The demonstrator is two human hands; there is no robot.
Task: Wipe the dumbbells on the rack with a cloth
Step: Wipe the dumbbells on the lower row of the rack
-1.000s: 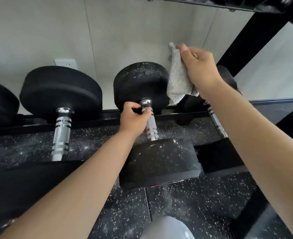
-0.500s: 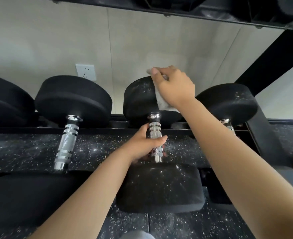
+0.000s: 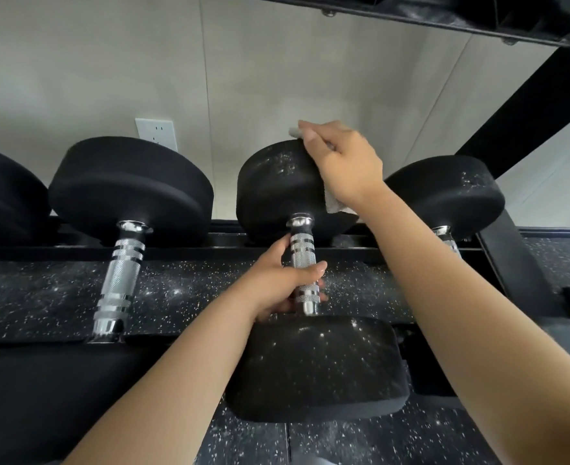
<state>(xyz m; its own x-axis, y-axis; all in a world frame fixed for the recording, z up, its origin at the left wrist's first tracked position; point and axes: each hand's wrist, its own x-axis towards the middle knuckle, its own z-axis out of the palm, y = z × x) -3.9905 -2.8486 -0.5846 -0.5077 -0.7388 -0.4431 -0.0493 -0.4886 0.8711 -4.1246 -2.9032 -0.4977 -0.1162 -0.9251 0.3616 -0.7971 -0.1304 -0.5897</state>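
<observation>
Head view shows the left hand [image 3: 287, 283] wrapped around the ridged chrome handle [image 3: 302, 250] of the middle dumbbell [image 3: 317, 367]. Its fingers [image 3: 315, 268] are closed tight on the lower half of the bar, with the thumb lying across the front. The right hand [image 3: 340, 166] reaches further in and holds a pale grey cloth [image 3: 335, 204] against the upper right edge of that dumbbell's far head. Its fingers [image 3: 310, 135] are bent over the cloth and pin it to the black rubber. One corner of the cloth pokes out past the fingertips, and a larger fold hangs below the wrist.

The middle dumbbell lies on the black rack [image 3: 209, 253] with its handle pointing towards the camera, and its near head juts out past the front rail. Both heads are black and dusted with whitish specks, thickest on the top of the near one. A larger dumbbell [image 3: 129, 186] sits to its left and looks clean and matte. A smaller dumbbell [image 3: 444, 193] sits to its right, partly hidden by the right forearm, with a few specks on it. Below the handles is a black speckled floor [image 3: 42, 290]. A white wall socket [image 3: 156, 132] shows behind the rack.
</observation>
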